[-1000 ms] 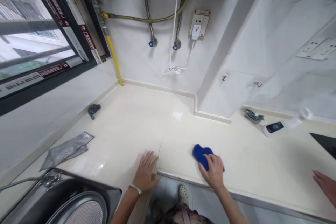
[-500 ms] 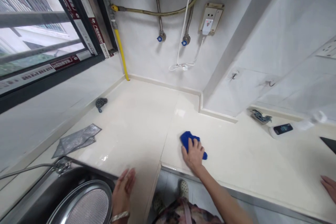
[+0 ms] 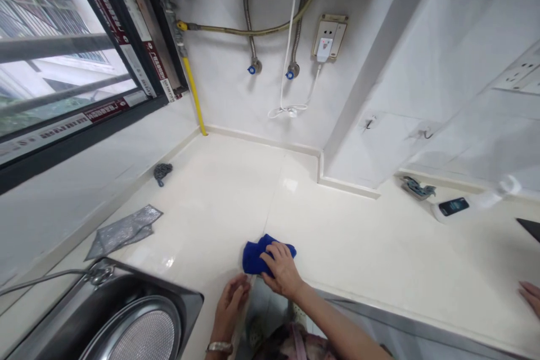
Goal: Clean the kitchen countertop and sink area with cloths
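Observation:
My right hand [image 3: 283,271] is closed on a blue cleaning cloth [image 3: 254,257], pressing it on the cream countertop [image 3: 337,236] near the inner front corner. The cloth is bunched under the fingers, and its left part spreads out flat. Just left of and below the cloth, my left hand [image 3: 230,305] is at the counter's front edge, its fingers loosely bent and apart from the thumb, holding nothing that I can see. Its fingertips are close to the cloth; whether they touch it I cannot tell.
At lower left is a steel sink [image 3: 192,306] with a round strainer pan [image 3: 145,332] in it. A silver-grey cloth [image 3: 124,230] and a mesh scrubber [image 3: 162,173] lie along the left wall. Rightward are a rag [image 3: 417,187], a white spray bottle [image 3: 468,205] and another person's hand [image 3: 530,295].
My right hand has slid the blue cloth left and toward me, to the counter's corner. My left hand has moved right, away from the sink, and its fingers are more bent.

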The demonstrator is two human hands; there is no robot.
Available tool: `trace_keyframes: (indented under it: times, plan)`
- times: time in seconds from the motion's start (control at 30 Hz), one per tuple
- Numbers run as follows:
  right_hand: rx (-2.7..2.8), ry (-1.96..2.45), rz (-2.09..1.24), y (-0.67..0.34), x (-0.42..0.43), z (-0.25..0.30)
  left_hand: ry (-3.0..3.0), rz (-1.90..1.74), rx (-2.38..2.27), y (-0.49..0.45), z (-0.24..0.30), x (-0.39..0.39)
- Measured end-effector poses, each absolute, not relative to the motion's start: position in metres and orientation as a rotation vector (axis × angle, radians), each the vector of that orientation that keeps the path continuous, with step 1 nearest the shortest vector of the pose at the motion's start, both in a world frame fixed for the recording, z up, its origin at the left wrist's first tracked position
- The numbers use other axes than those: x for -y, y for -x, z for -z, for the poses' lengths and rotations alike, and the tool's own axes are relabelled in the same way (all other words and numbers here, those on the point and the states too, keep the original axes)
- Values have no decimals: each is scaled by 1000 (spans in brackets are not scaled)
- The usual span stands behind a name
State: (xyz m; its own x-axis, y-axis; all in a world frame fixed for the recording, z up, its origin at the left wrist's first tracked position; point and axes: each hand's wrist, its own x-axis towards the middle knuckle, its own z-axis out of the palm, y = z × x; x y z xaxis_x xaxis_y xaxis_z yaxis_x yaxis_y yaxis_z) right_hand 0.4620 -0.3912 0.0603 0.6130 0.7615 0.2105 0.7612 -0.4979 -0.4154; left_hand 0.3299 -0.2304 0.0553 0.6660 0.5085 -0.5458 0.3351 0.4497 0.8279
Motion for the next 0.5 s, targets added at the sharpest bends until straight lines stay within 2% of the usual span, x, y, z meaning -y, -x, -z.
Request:
trace_keyframes:
  times: [0.2, 0.33, 0.5]
  plan:
    - [765, 2421, 200, -475, 452, -47, -1061, -61, -903, -337, -59, 230]
    - [351, 2211, 254, -485, 479, -50, -1016, 85, -846, -355, -61, 246]
    - [-265, 1701, -94, -498, 492, -72, -922, 309, -786, -391, -66, 285]
